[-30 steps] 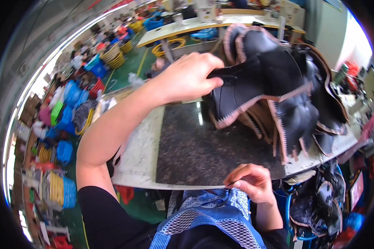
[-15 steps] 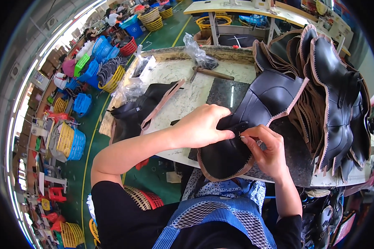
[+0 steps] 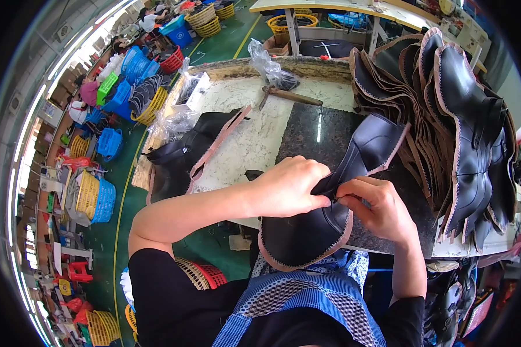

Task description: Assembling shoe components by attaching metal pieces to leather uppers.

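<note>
A black leather boot upper (image 3: 304, 240) with a brown zigzag-cut edge lies across the near edge of the workbench, its far part (image 3: 376, 139) reaching over a dark stone slab (image 3: 307, 133). My left hand (image 3: 292, 188) is closed on the strap area in its middle, thumb toward the right. Right beside it, my right hand (image 3: 379, 208) pinches at the same spot, thumb and forefinger together. Whatever small piece lies between the right fingertips is hidden. Another black boot upper (image 3: 194, 153) rests on the bench at the left.
Black boot uppers (image 3: 460, 144) are piled high on the right of the bench. A hammer (image 3: 292, 96) lies behind the slab, near a clear plastic bag (image 3: 269, 66). A small white box (image 3: 194, 89) stands at the far left corner. Baskets (image 3: 150, 107) line the floor beyond.
The boot upper has shifted toward me and slightly left, folding more at its middle. Both hands moved a little nearer with it. A small shiny bit at the right fingertips no longer shows.
</note>
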### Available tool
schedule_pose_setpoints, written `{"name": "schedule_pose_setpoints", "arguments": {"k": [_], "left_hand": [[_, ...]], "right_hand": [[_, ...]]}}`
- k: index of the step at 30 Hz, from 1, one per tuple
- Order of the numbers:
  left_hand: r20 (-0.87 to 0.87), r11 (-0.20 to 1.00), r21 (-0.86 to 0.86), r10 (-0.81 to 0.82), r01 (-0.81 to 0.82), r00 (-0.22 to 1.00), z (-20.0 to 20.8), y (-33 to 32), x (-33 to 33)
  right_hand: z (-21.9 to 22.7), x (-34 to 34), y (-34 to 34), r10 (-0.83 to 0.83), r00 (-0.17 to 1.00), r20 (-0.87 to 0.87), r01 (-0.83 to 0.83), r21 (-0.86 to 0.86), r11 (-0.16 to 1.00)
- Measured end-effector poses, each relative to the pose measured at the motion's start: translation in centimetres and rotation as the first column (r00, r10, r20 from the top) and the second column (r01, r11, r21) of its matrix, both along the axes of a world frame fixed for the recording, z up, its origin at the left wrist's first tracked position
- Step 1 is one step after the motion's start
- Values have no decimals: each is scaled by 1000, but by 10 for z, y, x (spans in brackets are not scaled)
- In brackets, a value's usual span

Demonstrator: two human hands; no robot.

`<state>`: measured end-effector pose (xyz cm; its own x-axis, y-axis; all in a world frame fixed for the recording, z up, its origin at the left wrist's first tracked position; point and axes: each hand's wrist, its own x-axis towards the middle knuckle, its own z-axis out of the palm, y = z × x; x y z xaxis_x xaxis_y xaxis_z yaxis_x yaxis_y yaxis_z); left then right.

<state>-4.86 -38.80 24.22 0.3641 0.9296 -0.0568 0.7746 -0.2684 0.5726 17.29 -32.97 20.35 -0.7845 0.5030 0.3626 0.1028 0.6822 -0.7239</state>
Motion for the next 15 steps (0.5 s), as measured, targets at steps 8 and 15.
{"name": "schedule_pose_setpoints", "arguments": {"k": [8, 15], "left_hand": [[43, 995, -80, 57, -54, 997, -8, -1, -1], [85, 973, 174, 140, -153, 986, -24, -11, -2]], "right_hand": [[-21, -5, -5, -60, 994, -93, 54, -72, 996], [-35, -24, -30, -410, 880, -241, 222, -554, 802]]}}
